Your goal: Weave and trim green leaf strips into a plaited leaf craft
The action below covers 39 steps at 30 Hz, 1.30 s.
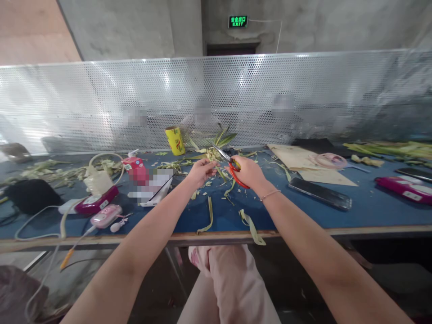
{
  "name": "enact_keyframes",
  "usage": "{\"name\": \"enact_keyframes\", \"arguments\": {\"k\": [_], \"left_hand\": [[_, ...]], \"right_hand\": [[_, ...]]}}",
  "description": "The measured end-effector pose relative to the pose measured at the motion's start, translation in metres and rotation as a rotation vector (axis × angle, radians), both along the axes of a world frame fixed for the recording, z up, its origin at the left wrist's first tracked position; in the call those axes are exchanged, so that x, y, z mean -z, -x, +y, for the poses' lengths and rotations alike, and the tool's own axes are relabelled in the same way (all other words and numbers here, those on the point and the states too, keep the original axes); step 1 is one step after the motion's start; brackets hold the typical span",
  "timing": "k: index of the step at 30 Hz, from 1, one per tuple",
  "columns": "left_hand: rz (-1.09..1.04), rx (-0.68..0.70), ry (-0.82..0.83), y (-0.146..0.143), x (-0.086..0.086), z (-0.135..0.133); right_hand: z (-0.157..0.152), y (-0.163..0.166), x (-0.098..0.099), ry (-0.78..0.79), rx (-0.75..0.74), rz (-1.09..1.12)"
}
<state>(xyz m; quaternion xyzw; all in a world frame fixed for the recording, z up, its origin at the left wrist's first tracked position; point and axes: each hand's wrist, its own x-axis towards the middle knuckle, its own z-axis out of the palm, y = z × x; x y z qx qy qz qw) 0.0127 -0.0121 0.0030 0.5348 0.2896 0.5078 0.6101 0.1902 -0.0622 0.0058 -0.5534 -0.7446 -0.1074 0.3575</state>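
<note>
My right hand [248, 171] grips red-handled scissors [232, 168] over the blue table [303, 211]; their metal blades point up and left toward a bunch of green and pale leaves [216, 146]. My left hand [201, 171] is closed in a pinch on a small piece of pale leaf just left of the blades. Cut leaf strips [211, 216] lie scattered on the table below both hands, some hanging over the front edge.
A yellow cup [174, 140] stands behind the hands. Left: pink devices [105, 215], cables, a black pouch [32, 195]. Right: a dark phone [320, 193], cardboard [310, 164], a magenta device [403, 188], more leaves. A perforated metal screen [101, 103] backs the table, with people behind it.
</note>
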Motion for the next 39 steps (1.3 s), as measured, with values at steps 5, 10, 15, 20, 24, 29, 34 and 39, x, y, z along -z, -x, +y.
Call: {"name": "enact_keyframes", "arguments": {"k": [5,10,15,20,24,29,34,39], "left_hand": [[-0.039,0.002,0.045,0.002,-0.002,0.000],[-0.015,-0.013,0.087,0.002,-0.003,-0.001],[0.008,0.010,0.135,0.002,-0.007,-0.005],[0.051,-0.048,0.182,0.004,-0.011,-0.006],[0.253,-0.155,0.042,0.011,-0.011,-0.001],[0.581,-0.410,-0.239,0.018,-0.007,0.010],[0.524,-0.283,-0.188,0.016,-0.001,0.011],[0.421,-0.248,-0.168,0.016,-0.005,0.010]], "right_hand": [[-0.003,0.000,0.002,-0.085,-0.028,-0.043],[-0.001,0.000,0.005,-0.087,-0.005,-0.088],[0.002,-0.004,0.005,-0.082,0.019,-0.104],[0.004,-0.009,0.003,-0.074,0.005,-0.139],[0.005,-0.014,0.003,-0.065,0.000,-0.188],[0.008,-0.018,0.004,-0.055,0.015,-0.240],[0.008,-0.018,0.005,-0.078,0.034,-0.231],[0.011,-0.023,0.005,-0.089,0.042,-0.258]]}}
